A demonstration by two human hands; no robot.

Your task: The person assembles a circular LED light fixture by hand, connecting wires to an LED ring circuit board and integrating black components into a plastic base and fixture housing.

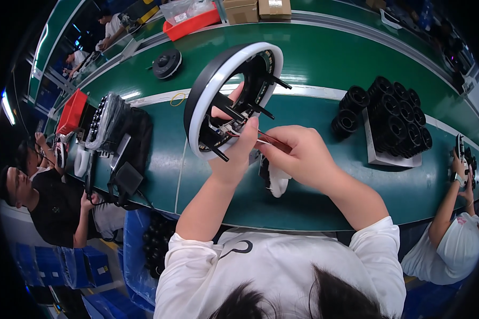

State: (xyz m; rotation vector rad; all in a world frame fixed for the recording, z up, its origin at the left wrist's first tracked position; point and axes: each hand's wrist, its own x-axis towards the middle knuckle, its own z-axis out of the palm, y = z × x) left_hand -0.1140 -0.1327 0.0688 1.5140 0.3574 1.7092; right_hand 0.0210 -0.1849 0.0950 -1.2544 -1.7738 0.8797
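Note:
A round, ring-shaped housing with a white rim, a black shell and several black posts is raised above the green table, tilted on its edge. My left hand grips its lower side, the thumb on the front near small connectors and the fingers reaching through the ring's opening. Thin reddish-brown and white wires run from the inside of the housing to my right hand, which pinches them between thumb and fingertips. Beneath my hands, a black and white object lies on the table, partly hidden.
Black ribbed cylinders crowd a pale tray at right. A black round part lies on the far green belt; a yellow band is nearer. Bagged parts stand left. Co-workers sit on both sides; red bin behind.

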